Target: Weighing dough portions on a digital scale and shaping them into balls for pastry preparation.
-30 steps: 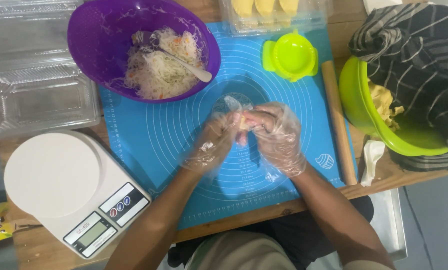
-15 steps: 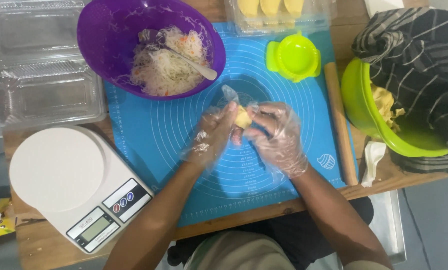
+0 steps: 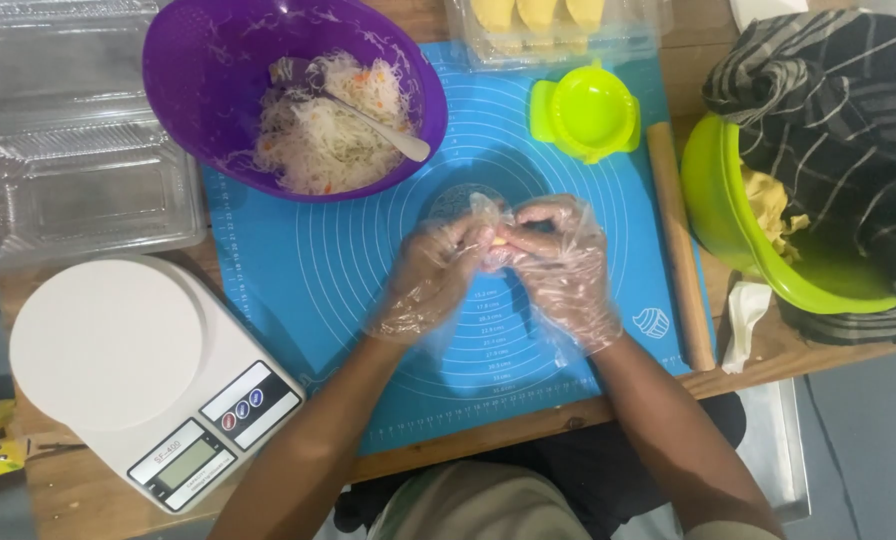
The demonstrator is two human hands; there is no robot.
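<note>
**Dough piece held between both gloved hands, mid-mat**

1. Near edge: white kitchen scale (image 3: 138, 375) sits on desk (image 3: 758, 355), front-left, part overlapping blue silicone mat (image 3: 298, 270). Not in use.

2. Work zone, mat centre: left hand (image 3: 430, 275) and right hand (image 3: 565, 265), both in clear disposable gloves, meet just above the mat. Each grip is closed on one small yellow dough piece (image 3: 496, 240), pinched between fingertips of both hands. Piece mostly hidden by fingers and glove film; shape and whether it's filled: can't tell.

3. Step in hand (judgement): shaping or sealing the piece by hand. Next move likely calls for steady pinch pressure along the edge w/o tearing dough, and keeping loose glove film out of the fold.

4. Right side: wooden rolling pin (image 3: 680, 250) lies along mat's right edge. Beyond it, green bowl (image 3: 713, 200) w/ yellow dough inside, part covered by dark striped cloth (image 3: 838, 110).

5. Far side: green dumpling press (image 3: 583, 110), on mat. Purple bowl (image 3: 208, 90) holds noodle-and-veg filling (image 3: 318, 130) w/ a spoon (image 3: 383, 130) resting in it. Clear tray (image 3: 558, 35) at far edge holds finished yellow pieces. Empty clear plastic containers (image 3: 68, 140) far left.
</note>
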